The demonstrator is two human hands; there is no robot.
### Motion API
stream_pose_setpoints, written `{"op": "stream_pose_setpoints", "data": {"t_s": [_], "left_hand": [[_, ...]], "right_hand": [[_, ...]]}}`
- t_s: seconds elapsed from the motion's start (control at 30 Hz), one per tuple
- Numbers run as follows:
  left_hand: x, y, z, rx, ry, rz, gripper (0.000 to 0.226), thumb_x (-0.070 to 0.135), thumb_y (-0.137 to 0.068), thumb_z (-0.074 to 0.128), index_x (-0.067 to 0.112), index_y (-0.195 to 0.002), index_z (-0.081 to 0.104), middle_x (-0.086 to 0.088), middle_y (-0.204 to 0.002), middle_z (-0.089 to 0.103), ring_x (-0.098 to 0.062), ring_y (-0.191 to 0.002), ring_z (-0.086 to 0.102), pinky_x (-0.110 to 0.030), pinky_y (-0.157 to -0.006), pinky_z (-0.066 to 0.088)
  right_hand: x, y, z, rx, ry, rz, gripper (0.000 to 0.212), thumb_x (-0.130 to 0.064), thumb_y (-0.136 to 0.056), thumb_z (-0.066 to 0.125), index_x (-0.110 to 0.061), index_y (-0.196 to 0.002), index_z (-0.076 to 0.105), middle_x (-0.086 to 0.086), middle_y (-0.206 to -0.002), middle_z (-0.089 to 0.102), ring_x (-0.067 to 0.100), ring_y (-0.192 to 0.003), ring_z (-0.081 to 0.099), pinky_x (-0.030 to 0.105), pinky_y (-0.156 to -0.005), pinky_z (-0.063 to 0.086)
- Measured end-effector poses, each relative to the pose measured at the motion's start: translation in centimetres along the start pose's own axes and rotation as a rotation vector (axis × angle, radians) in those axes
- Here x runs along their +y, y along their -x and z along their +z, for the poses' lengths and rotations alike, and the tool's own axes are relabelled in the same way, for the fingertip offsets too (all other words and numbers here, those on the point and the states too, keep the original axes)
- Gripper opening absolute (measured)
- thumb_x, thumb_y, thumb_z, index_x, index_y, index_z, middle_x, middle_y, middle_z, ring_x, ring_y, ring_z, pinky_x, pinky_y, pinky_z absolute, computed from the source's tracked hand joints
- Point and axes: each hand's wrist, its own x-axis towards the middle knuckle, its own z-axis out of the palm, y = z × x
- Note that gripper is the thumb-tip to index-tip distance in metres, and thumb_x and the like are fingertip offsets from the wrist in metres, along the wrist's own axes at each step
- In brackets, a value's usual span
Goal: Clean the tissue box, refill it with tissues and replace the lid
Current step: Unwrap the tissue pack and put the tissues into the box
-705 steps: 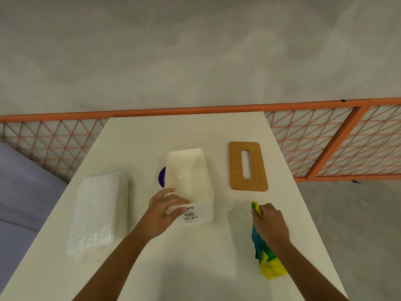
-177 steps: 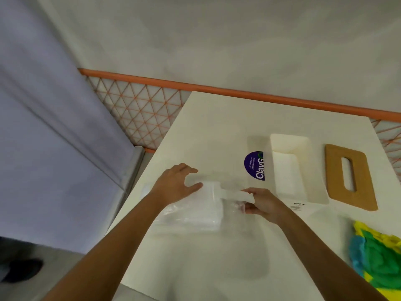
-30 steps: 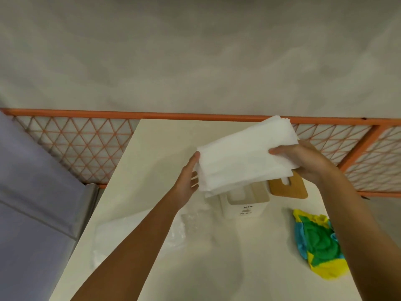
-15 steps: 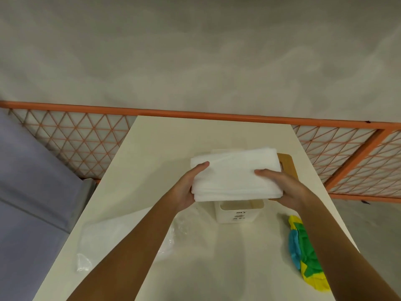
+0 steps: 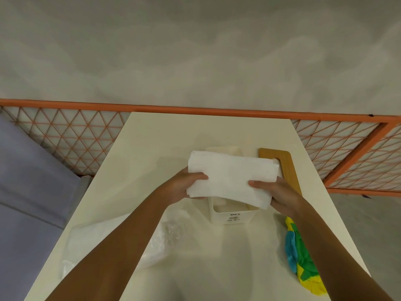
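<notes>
A thick stack of white tissues (image 5: pixel 230 174) hangs crosswise just above the open white tissue box (image 5: pixel 233 215), covering most of its opening. My left hand (image 5: pixel 187 184) grips the stack's left end and my right hand (image 5: pixel 274 192) grips its right end, thumbs on top. The wooden lid (image 5: pixel 284 164) with a slot lies flat on the table right of the box, partly hidden by the tissues and my right hand.
The empty clear plastic tissue wrapper (image 5: pixel 165 237) lies crumpled at the near left of the white table (image 5: pixel 165 135). A blue, green and yellow cloth (image 5: pixel 303 263) sits near the right edge. An orange lattice fence (image 5: pixel 71 135) runs behind the table.
Both hands have brought the tissue stack down from head height to just above the box opening. The stack is now lower and flatter over the box.
</notes>
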Motion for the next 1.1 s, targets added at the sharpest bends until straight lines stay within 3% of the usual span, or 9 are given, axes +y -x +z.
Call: {"op": "stream_pose_setpoints", "data": {"t_s": [0.17,0.27,0.4,0.53,0.67,0.8,0.9,1.0,1.1], "left_hand": [[0.6,-0.2,-0.5,-0.07,-0.104,-0.045,0.039,0.019,-0.087,0.064,0.024,-0.123,0.05,-0.004,-0.119,0.061,-0.024,-0.106,0.061,-0.043,-0.075,0.059],[1.8,-1.0,-0.7,0.004,0.134,0.002,0.024,0.019,-0.087,0.063,0.017,-0.111,0.058,-0.005,-0.111,0.063,-0.02,-0.094,0.064,-0.032,-0.069,0.059],[2.0,-2.0,2.1,-0.008,0.409,0.004,0.024,0.023,-0.09,0.059,0.015,-0.113,0.059,-0.006,-0.108,0.065,-0.021,-0.096,0.063,-0.033,-0.082,0.054],[1.3,-3.8,5.2,0.089,0.513,0.034,0.039,0.008,-0.089,0.051,0.008,-0.128,0.051,-0.01,-0.122,0.062,-0.028,-0.108,0.06,-0.037,-0.076,0.055],[2.0,-5.0,5.0,0.235,0.435,0.017,0.04,-0.002,-0.086,0.04,0.006,-0.125,0.047,-0.013,-0.119,0.058,-0.031,-0.102,0.056,-0.037,-0.07,0.051],[2.7,-5.0,5.1,0.166,0.279,-0.014,0.032,-0.002,-0.088,0.039,0.01,-0.116,0.049,-0.009,-0.112,0.061,-0.028,-0.098,0.059,-0.036,-0.074,0.05],[2.6,-5.8,5.7,0.116,0.241,-0.088,0.041,0.009,-0.088,0.053,0.011,-0.128,0.044,-0.009,-0.122,0.06,-0.028,-0.107,0.061,-0.037,-0.078,0.052],[1.9,-6.8,6.6,0.133,0.225,-0.129,0.052,0.017,-0.088,0.06,0.02,-0.131,0.031,-0.005,-0.125,0.055,-0.027,-0.113,0.057,-0.041,-0.088,0.05],[1.4,-7.6,6.4,0.211,-0.093,-0.096,0.043,0.02,-0.095,0.048,0.017,-0.135,0.033,-0.002,-0.114,0.054,-0.022,-0.104,0.056,-0.035,-0.088,0.049]], "right_hand": [[1.2,-0.1,-0.4,0.037,-0.076,0.022,0.042,0.005,-0.078,0.063,-0.012,-0.115,0.053,0.006,-0.103,0.064,0.021,-0.094,0.061,0.03,-0.063,0.057],[1.1,-0.6,-0.8,0.031,-0.28,-0.02,0.038,0.004,-0.08,0.06,-0.019,-0.109,0.056,0.005,-0.106,0.066,0.022,-0.1,0.062,0.038,-0.074,0.058],[1.0,-1.2,0.6,0.008,-0.487,-0.074,0.038,0.004,-0.08,0.059,-0.018,-0.111,0.057,0.004,-0.108,0.069,0.02,-0.102,0.064,0.037,-0.081,0.057],[1.3,-1.7,2.1,-0.021,-0.479,-0.024,0.04,0.004,-0.075,0.062,-0.014,-0.11,0.056,0.009,-0.111,0.067,0.023,-0.104,0.063,0.037,-0.081,0.057],[0.6,-2.0,0.4,-0.046,-0.468,0.041,0.043,-0.016,-0.071,0.065,-0.012,-0.113,0.059,0.005,-0.104,0.072,0.021,-0.102,0.064,0.032,-0.076,0.058],[-0.2,-3.2,-0.6,0.045,-0.106,0.043,0.032,-0.017,-0.087,0.058,-0.018,-0.119,0.058,0.0,-0.107,0.069,0.018,-0.097,0.064,0.034,-0.08,0.053],[-0.3,-4.3,0.4,0.137,0.29,0.05,0.037,-0.018,-0.093,0.051,-0.013,-0.129,0.051,0.004,-0.117,0.062,0.024,-0.104,0.06,0.041,-0.094,0.048],[0.0,-5.3,1.7,0.113,0.604,0.07,0.037,-0.02,-0.096,0.041,-0.015,-0.133,0.043,0.005,-0.126,0.055,0.019,-0.102,0.052,0.032,-0.088,0.043],[0.3,-6.1,2.0,0.164,0.695,0.06,0.038,-0.018,-0.094,0.043,-0.013,-0.133,0.042,0.007,-0.127,0.054,0.02,-0.099,0.051,0.03,-0.083,0.042]]}}
